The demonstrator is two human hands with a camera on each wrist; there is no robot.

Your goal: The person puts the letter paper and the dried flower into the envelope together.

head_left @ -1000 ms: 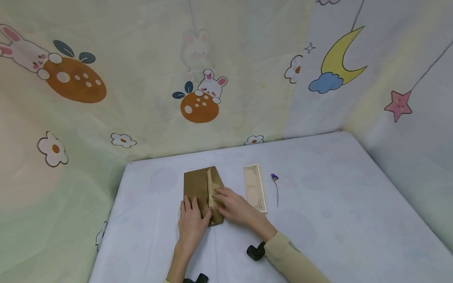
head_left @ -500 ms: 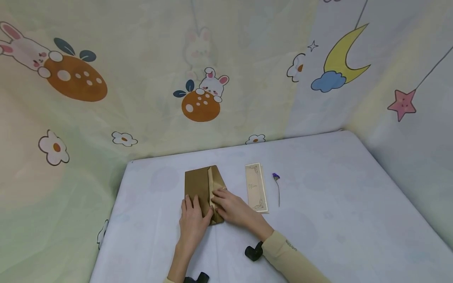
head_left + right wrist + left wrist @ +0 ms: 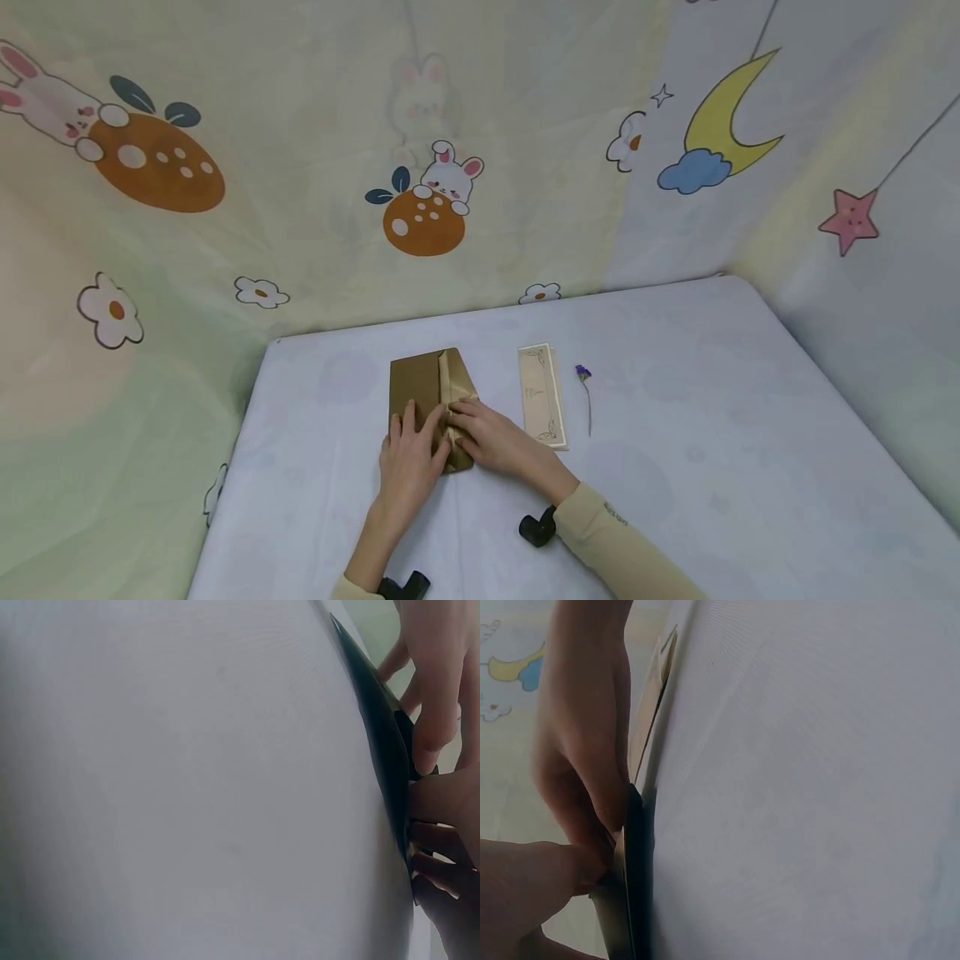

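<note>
A brown-gold paper envelope [image 3: 414, 380] lies on the table, its pointed flap side to the right. My left hand [image 3: 407, 468] rests on the lower left part with fingers spread, index finger and thumb reaching the flap's edge. From the right, my right hand [image 3: 504, 443] pinches the flap edge with bent fingers, its fingertips close to the left ones. In the left wrist view the envelope [image 3: 615, 922] appears edge-on under both hands. The right wrist view shows its dark near edge [image 3: 384, 750], partly raised from the cloth; the fingers hide part of the flap.
A cream card with an ornate printed border [image 3: 537, 393] lies right of the envelope, close to the right hand. Beyond it is a small dried purple flower [image 3: 584, 374] on a thin stem. A white cloth [image 3: 675, 500] covers the table; patterned fabric [image 3: 525, 167] hangs behind.
My left index finger has moved rightward and up to the flap's edge, beside the right fingertips. My right hand has stayed at the flap, and the envelope has barely moved.
</note>
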